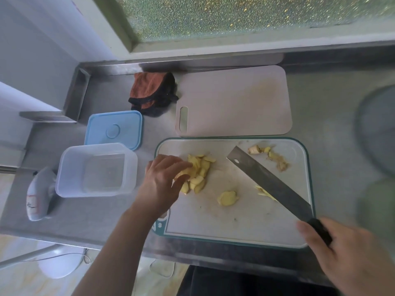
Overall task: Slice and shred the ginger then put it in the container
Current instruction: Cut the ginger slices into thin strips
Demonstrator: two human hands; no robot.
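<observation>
Your steel counter (320, 116) fills the view, with a frosted window (235, 16) along it at 12 o'clock. On it, the teal-rimmed cutting board (213, 218) sits in front of you, and a plain pale board (235, 99) lies just beyond it, edges nearly touching. A rumpled orange and black cloth (152, 92) sits at 11 o'clock of the pale board. Your left hand (162, 178) reaches in from 7 o'clock, fingers curled around some of the ginger slices (199, 174) piled on the left part of the teal board. Your right hand (350, 253) comes from 5 o'clock, wrapped around the black handle of the cleaver (269, 182), whose blade slants across the board toward 10 o'clock, partly covering a few shreds. One loose slice (227, 197) lies between pile and blade; ginger trimmings (269, 155) sit at the board's 1 o'clock corner. At 9 o'clock of the board stands the clear container (96, 169); nothing in it that can be made out. Its blue lid (114, 129) lies just behind it. A pale packet (39, 193) lies beside the container at 8 o'clock.
</observation>
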